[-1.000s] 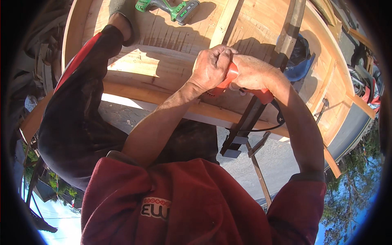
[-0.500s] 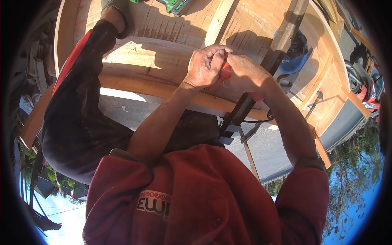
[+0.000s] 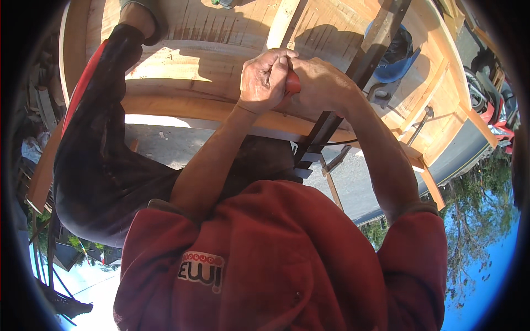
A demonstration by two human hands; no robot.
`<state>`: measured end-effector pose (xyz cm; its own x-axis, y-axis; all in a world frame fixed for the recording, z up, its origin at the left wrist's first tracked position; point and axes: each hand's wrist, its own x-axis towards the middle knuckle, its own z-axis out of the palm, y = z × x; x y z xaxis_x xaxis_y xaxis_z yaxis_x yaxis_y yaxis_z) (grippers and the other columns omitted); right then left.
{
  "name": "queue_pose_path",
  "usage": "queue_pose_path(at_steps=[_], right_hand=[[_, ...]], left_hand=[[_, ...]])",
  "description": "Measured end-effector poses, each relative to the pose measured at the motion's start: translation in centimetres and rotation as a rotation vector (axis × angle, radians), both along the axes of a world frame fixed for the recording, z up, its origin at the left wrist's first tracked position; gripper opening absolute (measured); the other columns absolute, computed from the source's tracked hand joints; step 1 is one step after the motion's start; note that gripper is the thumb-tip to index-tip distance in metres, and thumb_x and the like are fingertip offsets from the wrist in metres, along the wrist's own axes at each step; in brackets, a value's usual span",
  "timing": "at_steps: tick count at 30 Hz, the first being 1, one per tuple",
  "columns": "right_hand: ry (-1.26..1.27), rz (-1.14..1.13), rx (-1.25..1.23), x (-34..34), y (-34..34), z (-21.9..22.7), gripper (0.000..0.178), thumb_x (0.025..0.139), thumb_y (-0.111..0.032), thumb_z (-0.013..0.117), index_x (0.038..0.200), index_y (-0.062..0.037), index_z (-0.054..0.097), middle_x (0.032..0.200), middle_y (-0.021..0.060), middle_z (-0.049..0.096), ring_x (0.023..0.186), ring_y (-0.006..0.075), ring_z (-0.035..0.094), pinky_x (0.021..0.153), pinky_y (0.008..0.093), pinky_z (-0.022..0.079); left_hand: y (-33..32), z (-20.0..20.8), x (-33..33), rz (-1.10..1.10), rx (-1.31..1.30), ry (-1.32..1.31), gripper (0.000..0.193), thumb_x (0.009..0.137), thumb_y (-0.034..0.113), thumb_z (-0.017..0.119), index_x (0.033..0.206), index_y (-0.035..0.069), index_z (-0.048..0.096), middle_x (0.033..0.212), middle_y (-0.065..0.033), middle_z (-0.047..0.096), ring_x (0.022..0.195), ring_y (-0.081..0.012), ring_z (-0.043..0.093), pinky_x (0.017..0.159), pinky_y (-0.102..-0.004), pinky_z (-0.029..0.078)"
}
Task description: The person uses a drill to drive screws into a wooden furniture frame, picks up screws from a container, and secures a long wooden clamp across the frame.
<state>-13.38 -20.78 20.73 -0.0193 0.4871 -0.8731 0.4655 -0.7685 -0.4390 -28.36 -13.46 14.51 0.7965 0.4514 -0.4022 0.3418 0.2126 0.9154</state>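
Observation:
My left hand (image 3: pixel 264 80) is closed, its fingers curled and its thumb on top, against an orange-red object (image 3: pixel 292 84) with a rounded end. Close beside it, my right hand (image 3: pixel 323 84) bends over the same object from the other side. Most of the object is hidden under both hands, so its kind does not show. Both hands are above the inside of a curved wooden hull (image 3: pixel 221 91), near its near side board. Just right of the right hand, a dark beam (image 3: pixel 361 66) slants across the hull.
A blue container (image 3: pixel 395 71) stands in the hull beyond the beam. Pale wooden ribs (image 3: pixel 281 25) cross the planks. My left foot (image 3: pixel 138 19) rests inside at the far left. A hammer-like tool (image 3: pixel 424 122) lies at the right, and a black cable (image 3: pixel 337 143) runs below my hands.
Both hands have shifted slightly left and up in the picture, still together on the orange-red object. The view has moved too, leaving only a bit of the green power tool at the top.

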Motion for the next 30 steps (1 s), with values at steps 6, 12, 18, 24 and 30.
queue_pose_path(at_steps=[6,12,18,24,30], right_hand=[[0.057,0.073,0.102,0.8,-0.7,-3.5,0.038,0.07,-0.014,0.067,0.105,-0.0015,0.066,0.096,0.0204,0.071,0.091,0.0373,0.07,0.079,0.0449,0.056],[0.15,-0.067,0.106,1.3,-0.3,-3.8,0.038,0.066,-0.013,0.068,0.103,-0.001,0.066,0.095,0.0197,0.072,0.089,0.0358,0.071,0.076,0.0445,0.057],[-0.036,0.024,0.207,0.3,-0.3,-4.0,0.032,0.065,-0.013,0.068,0.094,-0.0001,0.067,0.085,0.0182,0.071,0.083,0.0299,0.072,0.069,0.0422,0.057],[0.158,0.063,-0.003,1.5,1.0,-4.0,0.048,0.063,-0.009,0.071,0.109,-0.0014,0.064,0.091,0.0165,0.069,0.081,0.0317,0.067,0.071,0.0396,0.053],[0.162,0.041,-0.085,2.8,3.2,-3.0,0.041,0.059,-0.012,0.066,0.099,0.0005,0.064,0.077,0.0187,0.069,0.071,0.0311,0.071,0.058,0.0414,0.055]], left_hand=[[0.6,-0.6,0.9,0.042,0.049,0.058,0.027,0.102,0.017,0.05,0.111,0.003,0.072,0.072,-0.0014,0.063,0.07,-0.0075,0.057,0.066,-0.0255,0.049],[0.7,-0.2,1.2,0.048,0.033,0.107,0.027,0.102,0.018,0.051,0.11,0.002,0.071,0.075,-0.0021,0.064,0.073,-0.0082,0.057,0.068,-0.0262,0.049],[0.7,-0.4,0.6,0.076,0.061,0.073,0.027,0.102,0.018,0.051,0.11,0.002,0.071,0.077,-0.0032,0.064,0.074,-0.0091,0.057,0.071,-0.0269,0.05],[1.4,-0.7,1.2,0.072,0.016,0.108,0.027,0.101,0.018,0.052,0.11,0.003,0.071,0.079,-0.004,0.066,0.075,-0.0105,0.059,0.072,-0.0272,0.05],[1.8,-1.1,1.7,0.111,0.034,0.11,0.028,0.101,0.017,0.049,0.11,0.001,0.071,0.081,-0.007,0.068,0.077,-0.0119,0.06,0.074,-0.0296,0.051]])
